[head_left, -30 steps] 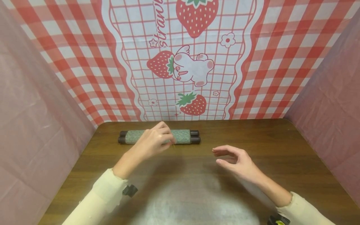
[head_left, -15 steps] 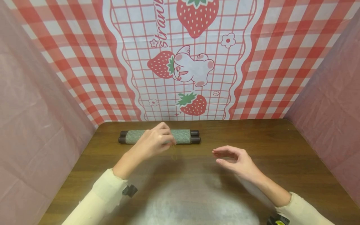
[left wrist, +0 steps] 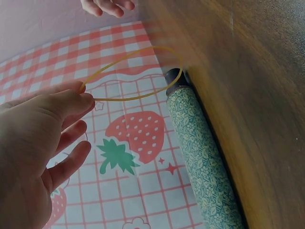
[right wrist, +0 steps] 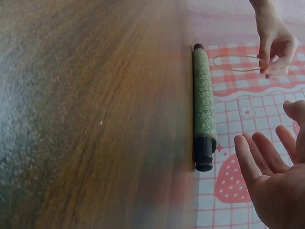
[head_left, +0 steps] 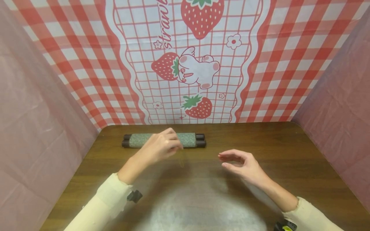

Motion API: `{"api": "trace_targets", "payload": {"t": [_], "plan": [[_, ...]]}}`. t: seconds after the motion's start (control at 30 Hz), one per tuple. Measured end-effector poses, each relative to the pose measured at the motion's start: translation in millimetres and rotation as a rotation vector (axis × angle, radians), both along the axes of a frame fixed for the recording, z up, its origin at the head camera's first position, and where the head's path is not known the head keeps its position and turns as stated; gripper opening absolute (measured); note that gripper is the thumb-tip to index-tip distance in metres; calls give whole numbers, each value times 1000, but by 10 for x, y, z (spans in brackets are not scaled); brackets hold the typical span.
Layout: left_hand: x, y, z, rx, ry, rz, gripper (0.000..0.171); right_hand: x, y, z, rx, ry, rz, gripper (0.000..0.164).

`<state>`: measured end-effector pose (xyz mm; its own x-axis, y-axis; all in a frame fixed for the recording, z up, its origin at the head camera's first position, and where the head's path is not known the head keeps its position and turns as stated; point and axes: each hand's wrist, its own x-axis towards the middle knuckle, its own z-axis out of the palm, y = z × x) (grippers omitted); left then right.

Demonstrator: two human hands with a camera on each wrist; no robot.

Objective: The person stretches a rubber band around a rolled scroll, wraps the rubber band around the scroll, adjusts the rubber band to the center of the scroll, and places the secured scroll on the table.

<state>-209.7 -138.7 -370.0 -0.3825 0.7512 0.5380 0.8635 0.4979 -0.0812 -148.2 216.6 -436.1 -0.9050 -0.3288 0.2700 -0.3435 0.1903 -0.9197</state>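
Note:
Between thumb and index finger, my left hand [head_left: 158, 146] pinches a thin yellow rubber band [left wrist: 128, 99]. The band hangs down as an open loop; nothing is inside it in the left wrist view. Behind that hand lies a rolled scroll [head_left: 188, 140], covered in green floral cloth, with dark knobs at both ends. Two rolls lie side by side in it, and the hand hides part of its middle in the head view. To the right, my right hand [head_left: 247, 168] is held over the table with fingers apart and nothing in it.
The brown wooden table [head_left: 260, 138] has rounded back corners. A red checked cloth [head_left: 277, 80] with strawberry prints hangs right behind its back edge. Pink curtains [head_left: 341, 106] close off both sides. Black wrist mounts [head_left: 134, 196] sit at both cuffs.
The rubber band now hangs lower from my left fingers, its loop in fuller view than a second ago. The left hand has shifted slightly right. Scroll and right hand stay put.

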Motion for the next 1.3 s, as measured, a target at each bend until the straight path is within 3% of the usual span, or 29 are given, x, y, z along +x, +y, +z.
{"api": "trace_targets", "payload": {"t": [0.97,1.3], "plan": [[8,22,-4,13,18,-25,16,-40,39,-48,52,44,-3,25],[-1,40,-18,20,25,-30,16,-46,2,-41,20,54,-10,22]]}}
